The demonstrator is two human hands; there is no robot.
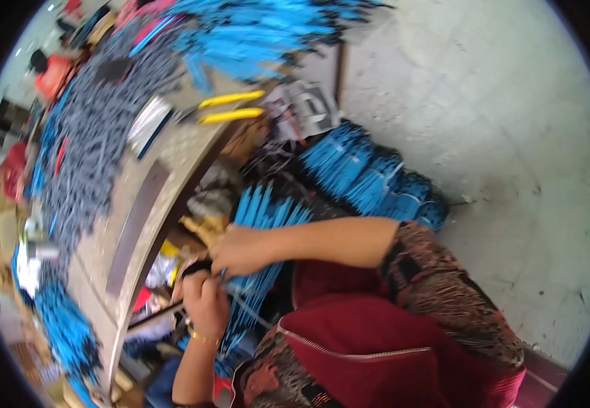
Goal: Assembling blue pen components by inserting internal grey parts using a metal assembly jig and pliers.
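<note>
My left hand [204, 306] and my right hand [246, 250] meet just off the table edge, fingers closed and nearly touching. Both are pinched at one spot; what lies between the fingertips is too small and blurred to make out. Right beneath them a bundle of long, thin blue strips [268, 211] slants across my lap, and its far ends fan out past my right forearm. A thin pale strand [251, 304] crosses the strips beside my left hand. Next to the left fingertips is a small black piece [197, 268], partly covered.
Yellow-handled pliers [230, 107] lie on the table [147, 231] near its edge, beside a shiny silver roll [149, 122] and a dark flat bar [137, 224]. Grey strips [84, 149] and blue strips [254, 34] are heaped behind. Tied blue bundles [370, 173] rest on the floor.
</note>
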